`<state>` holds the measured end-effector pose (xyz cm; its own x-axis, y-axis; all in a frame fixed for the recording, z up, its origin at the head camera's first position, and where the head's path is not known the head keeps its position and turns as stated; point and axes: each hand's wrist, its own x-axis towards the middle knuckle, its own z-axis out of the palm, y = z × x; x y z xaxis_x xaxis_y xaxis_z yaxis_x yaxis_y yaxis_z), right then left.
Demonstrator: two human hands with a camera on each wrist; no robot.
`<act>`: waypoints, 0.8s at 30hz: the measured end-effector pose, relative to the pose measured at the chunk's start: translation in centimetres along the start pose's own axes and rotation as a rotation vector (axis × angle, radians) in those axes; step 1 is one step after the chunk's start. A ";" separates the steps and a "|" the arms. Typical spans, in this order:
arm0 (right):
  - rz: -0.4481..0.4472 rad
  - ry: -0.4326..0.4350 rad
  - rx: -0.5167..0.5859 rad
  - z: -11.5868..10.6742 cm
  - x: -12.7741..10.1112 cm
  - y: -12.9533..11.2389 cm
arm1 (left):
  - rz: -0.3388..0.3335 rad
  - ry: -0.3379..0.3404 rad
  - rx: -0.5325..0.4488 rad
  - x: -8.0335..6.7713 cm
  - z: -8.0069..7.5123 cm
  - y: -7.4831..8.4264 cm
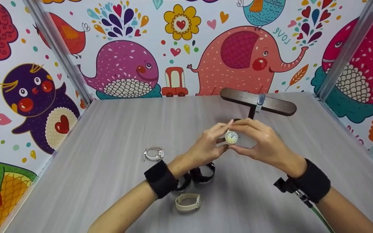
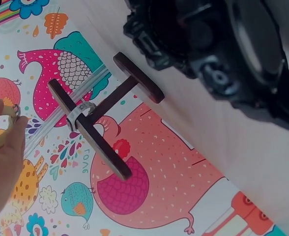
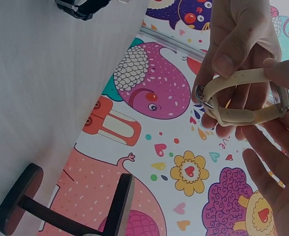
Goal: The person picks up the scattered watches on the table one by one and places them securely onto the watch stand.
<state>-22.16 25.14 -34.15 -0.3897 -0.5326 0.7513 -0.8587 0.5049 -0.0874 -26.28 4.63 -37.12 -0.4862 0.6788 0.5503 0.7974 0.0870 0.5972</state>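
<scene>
Both hands hold a cream-strapped wristwatch with a round pale dial (image 1: pixel 231 138) above the table, in front of a dark T-shaped watch stand (image 1: pixel 276 106). The left hand (image 1: pixel 207 142) grips the strap; in the right wrist view its thumb lies on the band, beside the metal buckle. My right hand (image 1: pixel 262 139) pinches the watch at the case, its thumb below and fingers above in the head view. The strap forms a closed loop in the right wrist view. A band with a grey-blue face (image 1: pixel 261 99) hangs around the stand's bar.
On the table (image 1: pixel 115 129) a white-strapped watch (image 1: pixel 154 153) lies left of the hands. Black watches (image 1: pixel 203 174) sit below the left forearm, partly covered by it. A beige band (image 1: pixel 188 203) lies nearer. Cartoon-printed walls (image 1: pixel 180 38) enclose the table.
</scene>
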 end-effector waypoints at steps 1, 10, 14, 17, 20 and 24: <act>0.006 0.002 0.002 0.0 0.0 0.0 | 0.002 -0.002 0.005 0.1 0.0 0.0; 0.042 0.025 0.026 0.1 -0.3 0.7 | 0.012 -0.044 0.007 0.6 0.0 -0.7; 0.071 0.045 0.009 -0.2 -1.0 1.5 | -0.008 -0.077 0.063 0.8 0.0 -1.6; 0.101 0.060 -0.013 -0.7 -1.7 2.2 | -0.042 -0.085 0.120 0.8 -0.1 -2.7; 0.152 0.050 -0.061 -1.2 -2.4 3.2 | -0.080 -0.085 0.171 1.1 -0.3 -3.9; 0.244 0.023 -0.119 -1.8 -3.4 4.7 | -0.120 -0.099 0.242 1.8 -0.9 -5.6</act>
<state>-24.28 30.50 -35.94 -0.5717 -0.3699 0.7324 -0.6946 0.6933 -0.1920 -31.91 4.68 -38.95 -0.5548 0.7199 0.4171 0.8038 0.3347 0.4918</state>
